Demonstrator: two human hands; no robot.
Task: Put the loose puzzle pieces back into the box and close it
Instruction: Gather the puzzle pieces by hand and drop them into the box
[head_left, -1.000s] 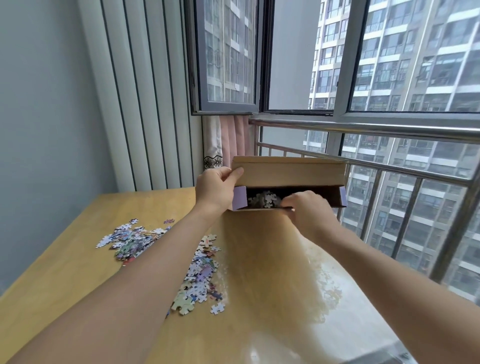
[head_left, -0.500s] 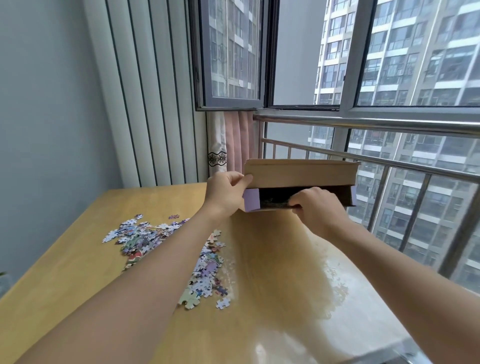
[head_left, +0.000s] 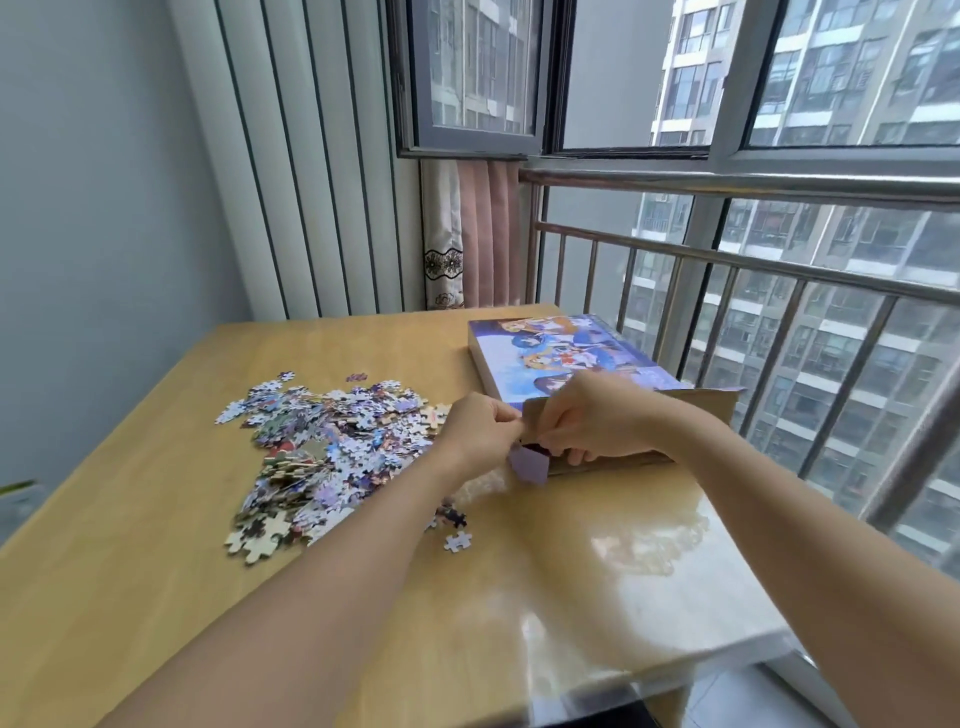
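Table (head_left: 156, 597): light wood, glossy at the near right, set against a window and a metal railing (head_left: 779, 265); a pink curtain (head_left: 483, 234) hung in the corner behind it.

Box (head_left: 566, 353): flat, lying on the far right part of the table with its printed lid up. The print showed cartoon figures in blue and white; no lettering or brand could be read (too blurred). Half a second earlier the box was held up off the table on edge, its plain brown underside towards the camera; here it lay flat, picture side up. At its near end a brown flap (head_left: 675, 410) stood up and a small lilac side flap (head_left: 531, 465) stuck out, so that end was not shut.

Puzzle pieces (head_left: 332, 447): a loose heap on the table, left of the box and apart from it, with a few strays at the near edge, one single piece (head_left: 458, 541) lying alone. None were in either hand.

Left hand (head_left: 480, 434): at the box's near left corner, fingers curled and pinched together at the flap's edge, just above the lilac flap.

Right hand (head_left: 597, 421): laid over the same end of the box, fingers bent down around the brown flap, fingertips (head_left: 576, 457) at the box's front edge. Both hands had come down with the box.
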